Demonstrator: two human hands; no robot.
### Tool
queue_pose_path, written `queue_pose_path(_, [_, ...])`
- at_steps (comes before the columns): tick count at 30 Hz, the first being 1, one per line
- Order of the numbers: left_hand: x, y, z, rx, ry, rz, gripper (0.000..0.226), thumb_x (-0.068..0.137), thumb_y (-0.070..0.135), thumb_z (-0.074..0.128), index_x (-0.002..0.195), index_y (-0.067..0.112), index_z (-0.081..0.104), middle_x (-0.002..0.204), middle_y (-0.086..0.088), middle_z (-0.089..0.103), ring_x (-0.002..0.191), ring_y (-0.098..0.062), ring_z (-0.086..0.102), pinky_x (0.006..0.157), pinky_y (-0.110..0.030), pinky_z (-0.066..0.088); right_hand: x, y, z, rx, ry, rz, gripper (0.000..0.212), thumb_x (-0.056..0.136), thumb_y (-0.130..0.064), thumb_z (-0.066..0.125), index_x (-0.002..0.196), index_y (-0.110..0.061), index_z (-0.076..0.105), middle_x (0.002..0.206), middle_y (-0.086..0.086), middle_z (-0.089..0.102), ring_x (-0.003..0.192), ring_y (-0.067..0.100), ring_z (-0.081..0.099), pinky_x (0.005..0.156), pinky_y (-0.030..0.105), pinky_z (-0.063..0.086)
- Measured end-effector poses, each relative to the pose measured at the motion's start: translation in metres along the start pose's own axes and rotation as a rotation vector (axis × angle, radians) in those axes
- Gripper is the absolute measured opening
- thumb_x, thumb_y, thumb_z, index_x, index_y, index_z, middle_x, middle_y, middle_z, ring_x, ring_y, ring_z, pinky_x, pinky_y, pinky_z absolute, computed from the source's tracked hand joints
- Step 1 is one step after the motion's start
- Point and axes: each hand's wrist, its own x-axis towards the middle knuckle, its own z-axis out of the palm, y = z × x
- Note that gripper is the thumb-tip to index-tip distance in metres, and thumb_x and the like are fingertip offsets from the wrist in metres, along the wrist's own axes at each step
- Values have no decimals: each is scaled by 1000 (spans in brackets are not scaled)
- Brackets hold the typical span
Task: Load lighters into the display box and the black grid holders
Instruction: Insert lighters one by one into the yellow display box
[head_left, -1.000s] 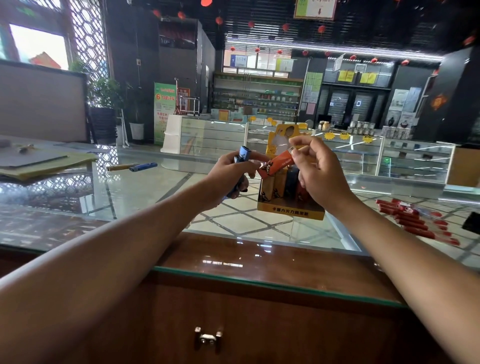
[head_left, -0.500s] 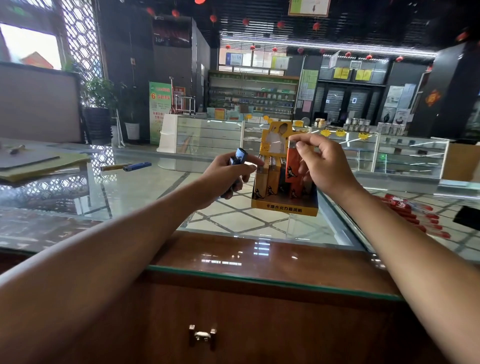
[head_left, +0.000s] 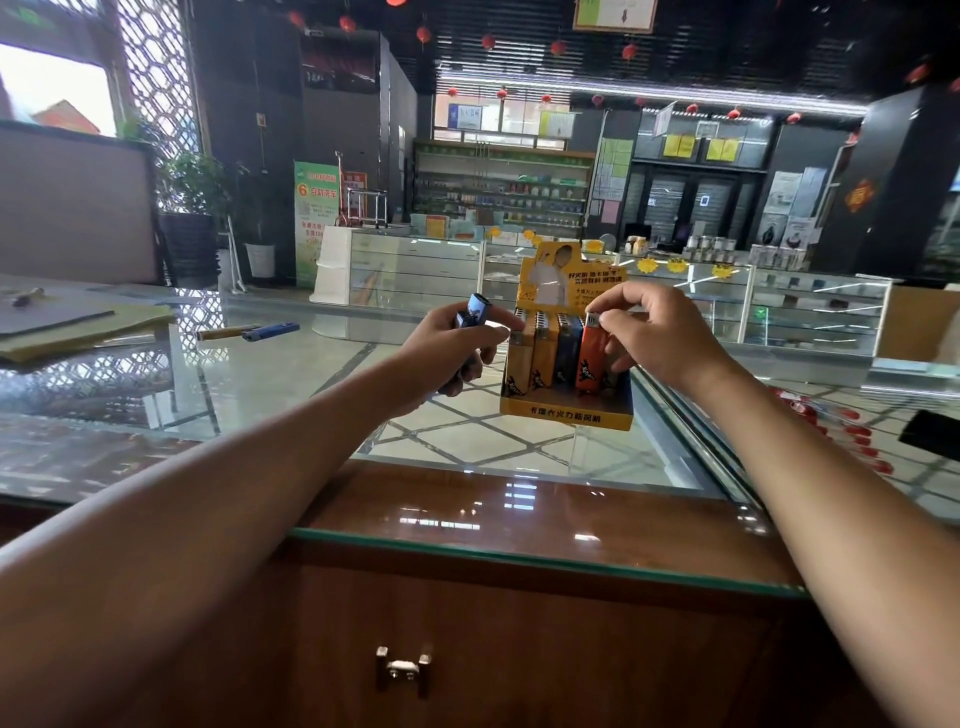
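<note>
Glass counter (head_left: 260, 405) runs wide to the left and away, with a brown wooden band (head_left: 493, 499) along its near edge. The glass lies bare from the left arm out to a loose blue lighter (head_left: 270, 331) and a yellow folder (head_left: 78, 332) far left. On the right a seam between glass panes runs close past the box, and beyond it a heap of red lighters (head_left: 852, 431) lies near the right forearm.

The display box (head_left: 566, 410) stands upright on the glass, between the two hands. Its front row holds two yellow lighters, a dark blue one and, at the right end, an orange lighter (head_left: 589, 358). The right hand (head_left: 660, 332) reaches over the box's right side, thumb and fingers pinching the orange lighter's metal top while its body sits in the row. The left hand (head_left: 447, 348) is held just left of the box, curled round a blue lighter (head_left: 475, 310) whose top sticks up above the fist; its thumb points at the box's upper left corner.

A dark end shows under the left fist; whether that hand holds more than one lighter I cannot tell. The right hand hides the box's right wall, and the rows behind the front one are mostly covered. A black object (head_left: 930, 434) is cut off at the right edge and cannot be made out.
</note>
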Motion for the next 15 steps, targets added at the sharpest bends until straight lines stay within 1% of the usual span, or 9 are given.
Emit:
queue_pose_path(6, [-1,1,0,4,0,1,18,102,19,60,106,29,74,69,2,56,55,-11,45,47,-26,32,-2,-2,-1,-44,-33,-4,15,97,-10,59,97,-16,73,83,9,71,69,22,73,56,33,62])
queue_pose_path(11, [-1,1,0,-4,0,-3,18,103,20,60,106,30,74,70,2,57,55,-11,45,49,-27,32,-3,-3,-1,-73,-50,-12,14,97,-10,59,98,-14,73,84,8,70,72,22,72,56,32,61])
queue_pose_path(15, [0,1,-1,-3,-7,-1,18,103,20,59,109,28,74,71,1,55,55,-12,45,48,-26,31,-4,-4,-1,-84,-59,-8,14,96,-10,60,97,-14,73,84,6,69,73,21,70,54,29,59])
